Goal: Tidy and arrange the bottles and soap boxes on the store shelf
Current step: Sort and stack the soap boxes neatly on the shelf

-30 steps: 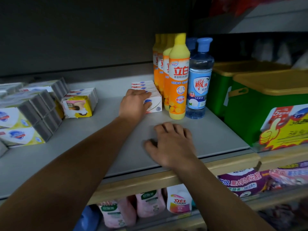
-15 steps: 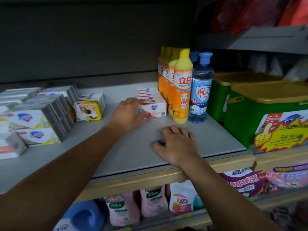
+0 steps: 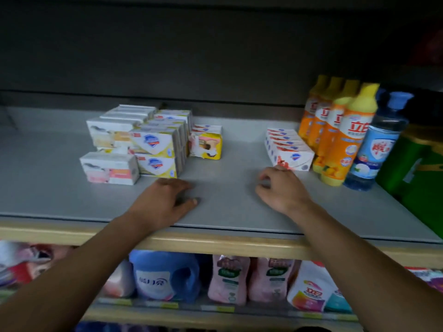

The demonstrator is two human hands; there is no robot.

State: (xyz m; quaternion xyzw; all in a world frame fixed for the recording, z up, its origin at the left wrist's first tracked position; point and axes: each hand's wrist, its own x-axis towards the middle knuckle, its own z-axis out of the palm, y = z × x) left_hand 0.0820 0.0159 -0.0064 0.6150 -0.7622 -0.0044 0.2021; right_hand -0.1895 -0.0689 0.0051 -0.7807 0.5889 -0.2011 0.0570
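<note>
Both hands (image 3: 165,200) (image 3: 282,190) resting on shelf (image 3: 227,212), holding nothing, soap boxes (image 3: 290,152) beyond

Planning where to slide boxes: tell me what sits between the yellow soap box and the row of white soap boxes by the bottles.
Nothing: in the head view, only bare grey shelf separates the yellow soap box from the white soap boxes.

Dim overall; shelf (image 3: 227,212) back wall in deep shadow. Motion blur softens the dish-soap bottles (image 3: 335,130) and lower-shelf goods. Wide-angle bowing at frame edges.
</note>
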